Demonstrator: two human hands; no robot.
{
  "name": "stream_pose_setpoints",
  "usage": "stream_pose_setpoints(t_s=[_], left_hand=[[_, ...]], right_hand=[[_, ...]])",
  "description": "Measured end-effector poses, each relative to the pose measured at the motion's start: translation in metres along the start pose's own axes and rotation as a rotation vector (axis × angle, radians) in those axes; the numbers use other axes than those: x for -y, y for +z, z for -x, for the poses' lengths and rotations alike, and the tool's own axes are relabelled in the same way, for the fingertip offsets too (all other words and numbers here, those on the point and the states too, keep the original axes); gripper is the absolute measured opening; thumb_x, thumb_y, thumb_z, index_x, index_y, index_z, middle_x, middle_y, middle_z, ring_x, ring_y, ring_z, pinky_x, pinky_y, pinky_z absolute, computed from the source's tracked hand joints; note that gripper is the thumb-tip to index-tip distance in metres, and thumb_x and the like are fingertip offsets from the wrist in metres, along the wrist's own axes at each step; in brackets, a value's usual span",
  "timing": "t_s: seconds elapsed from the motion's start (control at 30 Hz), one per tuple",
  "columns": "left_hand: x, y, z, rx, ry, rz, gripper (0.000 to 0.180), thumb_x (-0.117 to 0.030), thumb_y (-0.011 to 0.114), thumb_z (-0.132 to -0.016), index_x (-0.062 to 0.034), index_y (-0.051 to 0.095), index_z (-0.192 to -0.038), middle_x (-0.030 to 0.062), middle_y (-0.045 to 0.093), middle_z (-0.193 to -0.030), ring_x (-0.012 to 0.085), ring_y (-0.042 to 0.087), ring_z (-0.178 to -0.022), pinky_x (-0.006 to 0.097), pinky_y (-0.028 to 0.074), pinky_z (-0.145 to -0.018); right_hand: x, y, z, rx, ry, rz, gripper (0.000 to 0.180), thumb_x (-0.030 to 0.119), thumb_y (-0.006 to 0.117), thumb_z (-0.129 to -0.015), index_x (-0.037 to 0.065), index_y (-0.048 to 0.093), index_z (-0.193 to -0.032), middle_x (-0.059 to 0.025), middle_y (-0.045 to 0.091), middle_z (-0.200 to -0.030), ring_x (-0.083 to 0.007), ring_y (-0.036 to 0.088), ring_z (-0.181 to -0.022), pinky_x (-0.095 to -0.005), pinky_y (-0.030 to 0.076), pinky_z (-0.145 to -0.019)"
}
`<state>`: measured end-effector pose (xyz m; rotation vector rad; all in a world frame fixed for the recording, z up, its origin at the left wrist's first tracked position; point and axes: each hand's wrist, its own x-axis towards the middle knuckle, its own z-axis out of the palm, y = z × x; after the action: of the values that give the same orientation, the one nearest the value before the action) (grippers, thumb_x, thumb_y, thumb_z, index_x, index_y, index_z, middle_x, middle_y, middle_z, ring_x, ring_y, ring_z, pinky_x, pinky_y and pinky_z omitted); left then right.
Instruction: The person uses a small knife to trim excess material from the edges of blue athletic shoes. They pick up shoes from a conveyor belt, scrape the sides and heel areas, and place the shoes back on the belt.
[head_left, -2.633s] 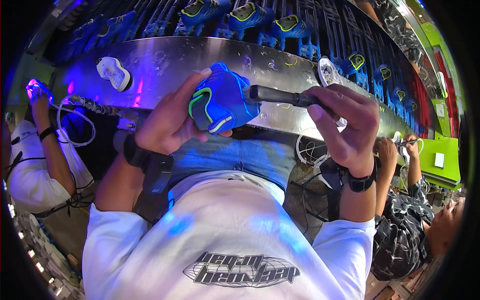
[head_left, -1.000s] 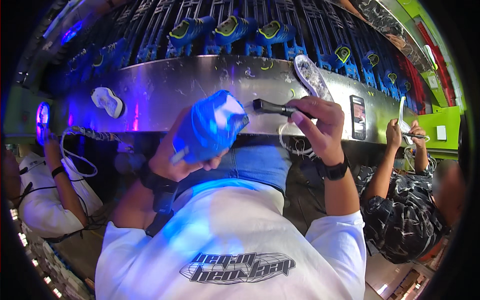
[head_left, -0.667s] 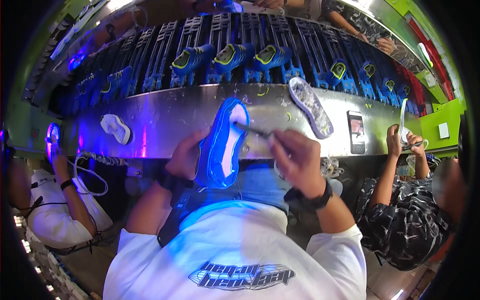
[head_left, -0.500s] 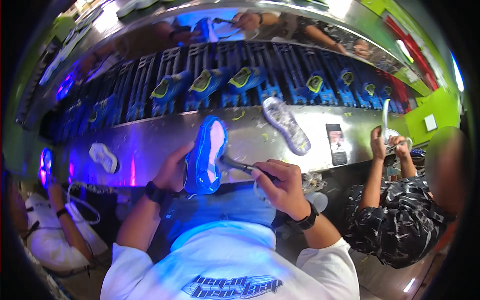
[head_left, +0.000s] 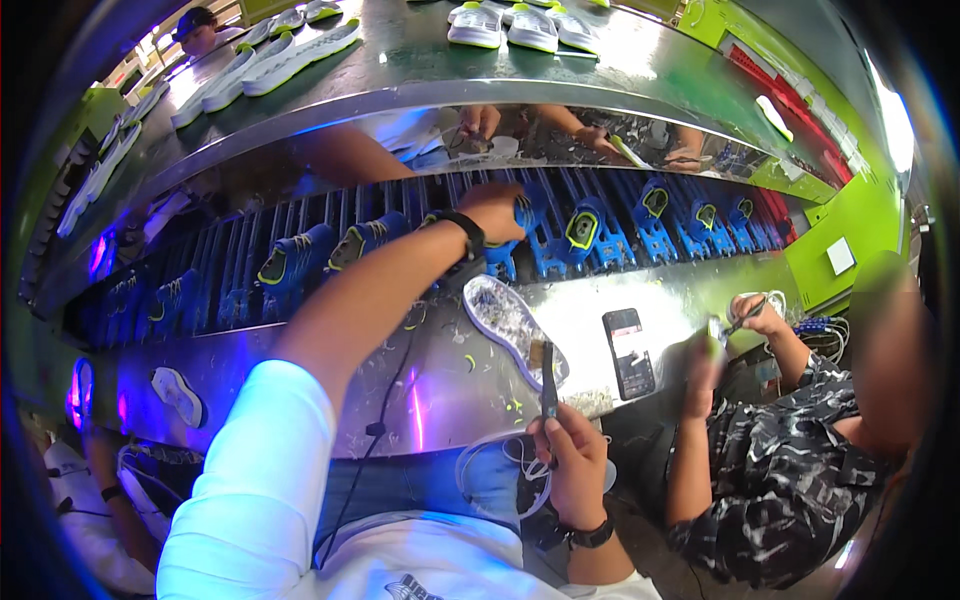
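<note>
My left arm stretches across the bench. My left hand (head_left: 494, 213) is closed round a blue shoe (head_left: 529, 208) at the slatted rack; fingers and arm hide most of the shoe. Lower down, my right hand (head_left: 572, 455) grips a dark-handled brush (head_left: 549, 388) upright, its tan bristles pointing away from me. Behind the bristles a white shoe sole (head_left: 508, 320) lies on the metal bench; whether the brush touches it I cannot tell.
More blue shoes (head_left: 582, 230) stand along the slatted rack (head_left: 230, 280). A phone (head_left: 628, 355) lies right of the sole, another white sole (head_left: 177, 397) at left. Loose soles (head_left: 300, 58) rest on the upper shelf. A co-worker (head_left: 760, 470) works at right, another person at lower left. A dark cable crosses the bench.
My left hand has carried the blue shoe from in front of me up to the rack. The brush, formerly against the shoe's underside, is now upright in my right hand, lower in view.
</note>
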<state>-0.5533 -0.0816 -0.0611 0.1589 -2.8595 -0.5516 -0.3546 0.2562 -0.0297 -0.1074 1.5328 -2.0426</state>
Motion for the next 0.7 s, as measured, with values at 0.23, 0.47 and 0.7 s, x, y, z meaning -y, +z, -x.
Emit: stream_pose_setpoints(t_s=[0.23,0.47,0.7], left_hand=[[0.002,0.057,-0.029,0.133,0.02,-0.107,0.059,-0.034,0.08,-0.076,-0.0118,0.066,-0.129,0.0199,0.074,-0.107,0.0389,0.07,-0.105,0.049,0.055,-0.093],[0.02,0.017,-0.024,0.026,-0.186,-0.078,0.066,-0.046,0.065,-0.088,-0.0091,0.056,-0.142,0.0217,0.066,-0.131,0.039,0.063,-0.122,0.048,0.048,-0.106],[0.078,-0.077,0.013,-0.09,-0.058,-0.224,0.062,-0.046,0.069,-0.085,-0.0034,0.066,-0.13,0.0261,0.069,-0.122,0.0388,0.067,-0.115,0.048,0.052,-0.1]], right_hand=[[-0.006,-0.008,-0.002,-0.048,0.009,0.044,0.034,0.002,0.057,-0.101,-0.007,0.06,-0.134,-0.0091,0.071,-0.096,-0.0081,0.054,-0.072,-0.0225,0.041,-0.061],[-0.012,-0.001,-0.012,0.006,0.035,0.001,0.03,0.003,0.057,-0.103,-0.006,0.061,-0.131,-0.0052,0.07,-0.095,-0.0056,0.052,-0.07,-0.0212,0.041,-0.061],[-0.006,0.012,-0.015,0.074,-0.018,0.045,0.035,0.004,0.056,-0.103,-0.007,0.058,-0.136,-0.0049,0.069,-0.095,-0.0054,0.052,-0.07,-0.0208,0.041,-0.061]])
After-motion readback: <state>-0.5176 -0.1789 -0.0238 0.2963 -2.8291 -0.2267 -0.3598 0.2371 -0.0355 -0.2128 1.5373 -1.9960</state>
